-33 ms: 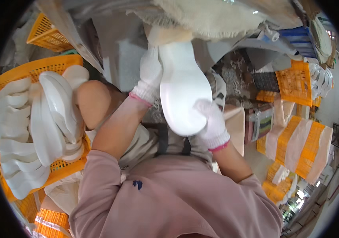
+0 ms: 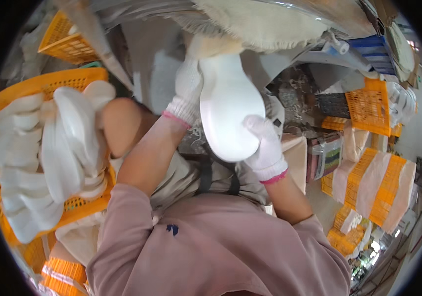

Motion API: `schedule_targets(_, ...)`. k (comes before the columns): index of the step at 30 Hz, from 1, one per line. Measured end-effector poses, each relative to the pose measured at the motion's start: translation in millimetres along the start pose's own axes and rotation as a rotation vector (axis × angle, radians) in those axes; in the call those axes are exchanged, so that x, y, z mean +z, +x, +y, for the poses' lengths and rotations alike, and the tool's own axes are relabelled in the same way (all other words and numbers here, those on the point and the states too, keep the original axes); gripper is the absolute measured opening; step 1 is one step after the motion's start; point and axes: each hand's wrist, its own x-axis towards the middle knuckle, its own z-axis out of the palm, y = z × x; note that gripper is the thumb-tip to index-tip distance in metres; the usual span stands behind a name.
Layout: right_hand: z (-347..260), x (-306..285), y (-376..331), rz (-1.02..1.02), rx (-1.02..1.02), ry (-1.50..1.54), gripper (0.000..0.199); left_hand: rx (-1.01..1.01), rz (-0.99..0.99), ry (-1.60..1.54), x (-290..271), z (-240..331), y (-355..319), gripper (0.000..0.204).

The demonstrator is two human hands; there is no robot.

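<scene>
The left hand (image 2: 188, 86), in a white knitted glove with a pink-edged cuff, grips a smooth, white, sole-shaped piece (image 2: 230, 111) along its left edge near the narrower far end; its fingertips are blurred, so how tightly they curl cannot be told. The right hand (image 2: 265, 148), in a matching glove, is closed on the rounded near end at the right edge, thumb lying on the upper face and the other fingers mostly hidden. The piece is held out above the lap, its far end just below a frayed cream cloth (image 2: 270, 24); whether the two touch cannot be made out. To the left, an orange perforated plastic crate (image 2: 80, 75) holds more white curved pieces (image 2: 68, 143), and a tan rounded piece (image 2: 122, 127) lies beside it.

Compared with the earlier frame, the near end of the held piece sits slightly higher in the view, and the right hand has shifted up with it. The left hand keeps nearly the same place and the same hold.
</scene>
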Motion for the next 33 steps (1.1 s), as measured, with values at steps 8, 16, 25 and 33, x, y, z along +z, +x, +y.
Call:
schedule_targets(8,6.0,2.9,-8.3,0.195,0.022,-0.18,0.053,0.054,0.046,-0.226,-11.2,-21.2,-12.4,0.042)
schedule_targets(16,8.1,-5.4,-19.9,0.209,0.109,-0.206,0.074,0.339,0.125,0.499,-35.1,-46.6,-4.6,0.035)
schedule_targets(25,-10.6,13.9,-8.9,0.321,-0.084,-0.452,0.061,0.062,0.194,-0.051,0.6,-62.8,-24.4,0.032)
schedule_targets(33,-25.6,-21.6,-32.2,0.188,-0.109,-1.085,0.036,0.236,-0.272,1.321,-17.1,6.8,-29.5,0.032)
